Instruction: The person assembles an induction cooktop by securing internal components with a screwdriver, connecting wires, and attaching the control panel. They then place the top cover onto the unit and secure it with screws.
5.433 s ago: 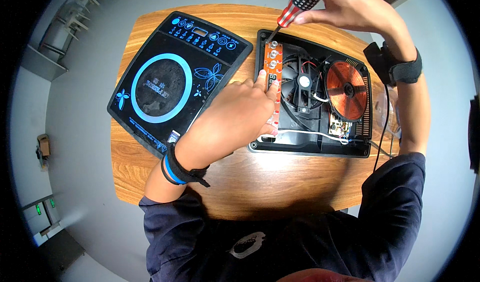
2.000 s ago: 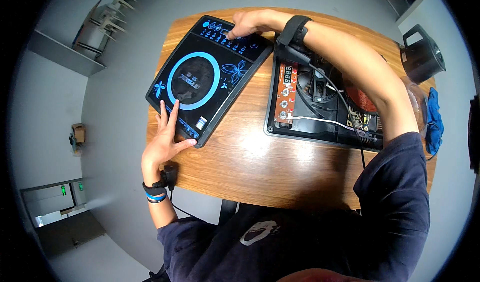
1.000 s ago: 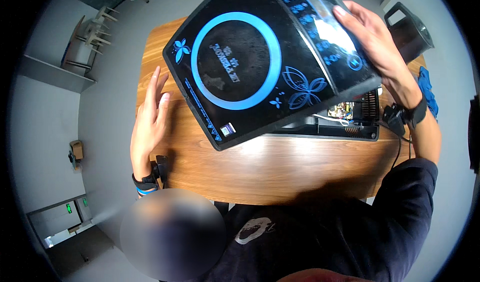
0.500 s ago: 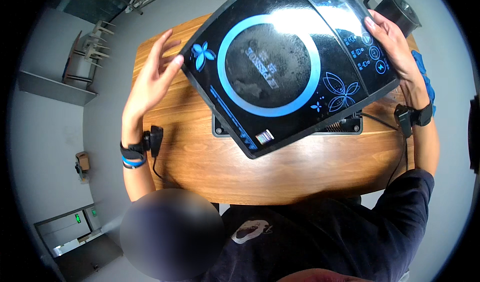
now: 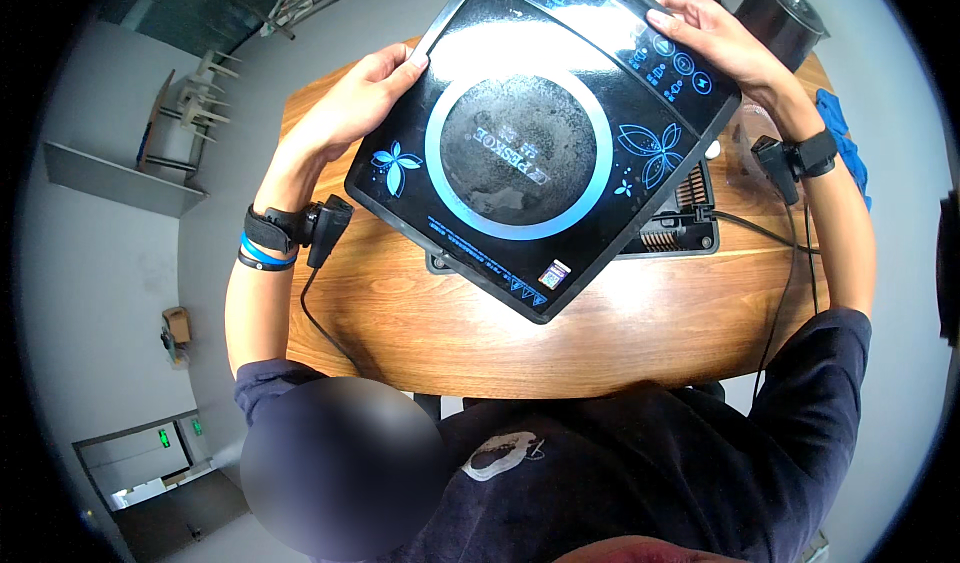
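Note:
A black induction cooktop panel (image 5: 518, 153), with a pale blue ring, flower prints and a row of touch symbols, is held tilted above the table. My left hand (image 5: 360, 98) is closed on its left edge, thumb on top and fingers hidden below. Around the far right edge, beside the touch symbols, my right hand (image 5: 715, 43) grips it, thumb on the glossy face. Beneath the panel lies the cooktop's black base (image 5: 665, 241), its vent slots and corner screws showing at the right. The panel hides most of the base.
The base rests on a round-edged wooden table (image 5: 450, 338). A dark jug (image 5: 785, 23) stands at the far right, with a blue cloth (image 5: 848, 148) and a clear plastic container (image 5: 742, 143) nearer. A black cable (image 5: 765, 235) runs right from the base.
My left hand has gone from fingers spread at the panel's left corner to a grip on its left edge. The panel has turned clockwise, and my right hand has moved left with it.

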The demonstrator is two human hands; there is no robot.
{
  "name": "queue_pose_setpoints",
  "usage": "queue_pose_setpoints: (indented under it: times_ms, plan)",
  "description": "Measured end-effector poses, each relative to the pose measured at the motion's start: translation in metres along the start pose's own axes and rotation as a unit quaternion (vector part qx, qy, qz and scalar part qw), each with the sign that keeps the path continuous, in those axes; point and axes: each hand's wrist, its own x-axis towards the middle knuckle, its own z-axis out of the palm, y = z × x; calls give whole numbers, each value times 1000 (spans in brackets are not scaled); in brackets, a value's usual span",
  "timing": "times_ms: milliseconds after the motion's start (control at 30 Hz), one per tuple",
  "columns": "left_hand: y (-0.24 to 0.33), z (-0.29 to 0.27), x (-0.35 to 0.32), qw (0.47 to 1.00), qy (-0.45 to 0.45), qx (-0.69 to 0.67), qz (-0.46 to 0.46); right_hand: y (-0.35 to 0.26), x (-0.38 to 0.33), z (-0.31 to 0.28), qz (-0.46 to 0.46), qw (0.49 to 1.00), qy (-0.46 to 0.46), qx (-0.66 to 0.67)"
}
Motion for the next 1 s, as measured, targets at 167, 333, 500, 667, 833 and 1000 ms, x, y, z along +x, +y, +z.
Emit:
queue_pose_setpoints:
  times_ms: [167,333,500,667,833,1000]
  plan:
    - [5,10,-3,997,26,-76,-22,-9,-7,-1,18,997,19,-66]
    - [6,19,-13,990,119,-77,11,-16,-54,10,-2,978,100,-184]
    - [-5,-2,-22,970,163,-181,-16,-14,-100,24,76,972,172,-144]
    - [13,7,-24,917,238,-318,-38,-51,-116,47,116,983,0,141]
    - [30,25,-36,914,216,-343,-28,-92,-92,95,147,933,59,324]
    - [24,34,-41,902,179,-392,-37,-54,-68,76,170,930,102,308]
